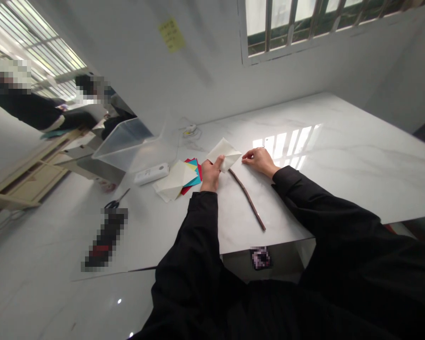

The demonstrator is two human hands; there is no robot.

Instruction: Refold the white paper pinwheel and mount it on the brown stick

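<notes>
Gripping hand: the left hand [211,175] grasps the creased paper [227,152] by its near edge, thumb on top.
Right hand [260,161]: right of the grip, fingers curled beside the paper's right corner; whether they pinch anything cannot be told.
Stick [248,194]: on the table [357,156], slanting from just beside the grip toward the body.
Sheets [175,182]: cream, yellow, blue and red, overlapping, left of the grip.
White bar [151,174]: beside the sheets, farther left of the grip.
Bin [125,140]: clear-walled, beyond and left of the grip; contents indistinct.
Scissors [115,203]: well left of the grip, near a blurred black item [104,243].
Recess [286,264]: below the table edge, bodyward of the grip; a blurred pink-and-black object [261,258] shows there.
</notes>
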